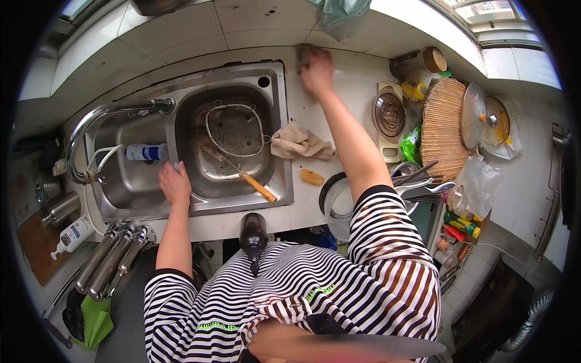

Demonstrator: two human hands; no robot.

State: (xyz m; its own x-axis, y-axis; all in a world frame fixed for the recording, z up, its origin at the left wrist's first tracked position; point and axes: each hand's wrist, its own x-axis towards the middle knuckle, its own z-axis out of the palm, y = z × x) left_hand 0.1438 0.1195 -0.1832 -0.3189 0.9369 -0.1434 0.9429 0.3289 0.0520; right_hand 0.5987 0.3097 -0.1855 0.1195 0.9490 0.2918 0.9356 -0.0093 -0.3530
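Observation:
My right hand (316, 72) is stretched to the far side of the white counter (351, 78), close to the tiled wall. Its fingers press a dark grey-green scrubbing pad (302, 55) against the surface; part of the pad is hidden under them. My left hand (175, 183) rests on the divider of the steel double sink (281, 121), fingers laid over the metal. A blue and white can (145, 152) lies in the left basin beside it. In the right basin sit a wire-rimmed strainer (207, 124) and a brush with a yellow handle (259, 187).
A beige cloth (299, 143) hangs over the sink's right rim, near a yellow sponge (312, 176). The curved faucet (82, 130) arches over the left basin. A dark bottle (253, 233) stands at the front edge. Rightward are a woven mat (448, 127) and pot lids (473, 115).

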